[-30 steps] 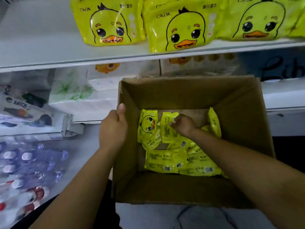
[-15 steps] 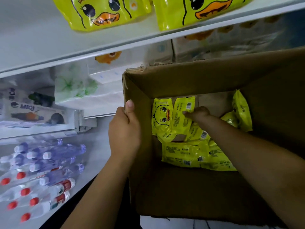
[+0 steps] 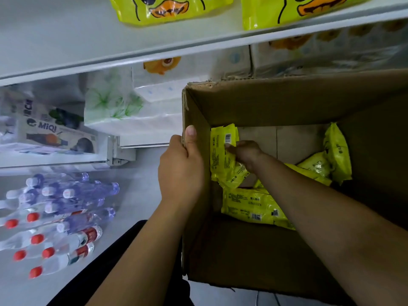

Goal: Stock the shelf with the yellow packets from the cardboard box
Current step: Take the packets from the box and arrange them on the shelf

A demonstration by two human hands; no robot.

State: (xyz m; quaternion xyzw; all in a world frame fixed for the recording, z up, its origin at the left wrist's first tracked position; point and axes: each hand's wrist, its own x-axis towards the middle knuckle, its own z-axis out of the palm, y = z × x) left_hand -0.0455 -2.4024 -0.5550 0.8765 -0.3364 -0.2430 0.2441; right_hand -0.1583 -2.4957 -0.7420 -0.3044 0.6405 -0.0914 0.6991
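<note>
Left hand (image 3: 181, 168) clasping the left wall of the cardboard box (image 3: 287, 102), right hand (image 3: 242, 153) inside, fingers (image 3: 230, 149) closed on an upright yellow packet (image 3: 221, 151) at that wall, loose packets (image 3: 254, 204) on the box floor, duck-faced packets (image 3: 172, 9) at the shelf (image 3: 66, 40) front edge beyond.

The flat yellow plastic packets (image 3: 223, 155) in the plain brown cardboard box (image 3: 287, 102) carried small black print and white barcode patches. The larger glossy yellow packs (image 3: 167, 9) on the white metal shelf (image 3: 66, 40) bore black-outlined duck faces with orange beaks (only partly in view). Nearby, clear plastic bottles (image 3: 61, 262) had red caps.
</note>
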